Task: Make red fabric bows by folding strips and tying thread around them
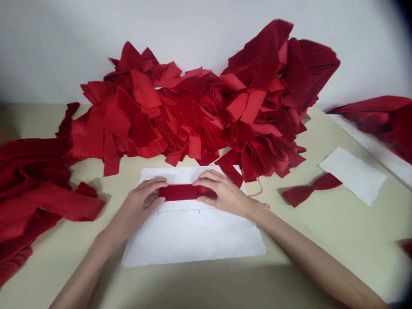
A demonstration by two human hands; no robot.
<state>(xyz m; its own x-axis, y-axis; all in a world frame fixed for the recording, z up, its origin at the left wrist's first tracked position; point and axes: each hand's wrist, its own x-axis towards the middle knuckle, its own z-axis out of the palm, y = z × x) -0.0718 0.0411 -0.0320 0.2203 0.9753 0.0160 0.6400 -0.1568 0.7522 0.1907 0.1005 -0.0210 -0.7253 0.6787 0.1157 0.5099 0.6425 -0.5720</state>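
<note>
A dark red velvet strip (pixel 180 192) lies across a white paper sheet (pixel 193 240), folded or doubled as far as I can see. My left hand (pixel 141 196) pinches its left end, and my right hand (pixel 219 191) covers its right end, with the fingers over the fabric. Thin ruled pen lines (pixel 178 211) run on the paper just below the strip. The strip's underside is hidden.
A large heap of cut red fabric pieces (pixel 193 116) lies against the white wall behind the paper. Long red cloth (pixel 32 184) lies at the left. At the right are a red fabric bow (pixel 310 189), a white sheet (pixel 352 174), a loose red thread (pixel 259 191) and more red fabric (pixel 380 120).
</note>
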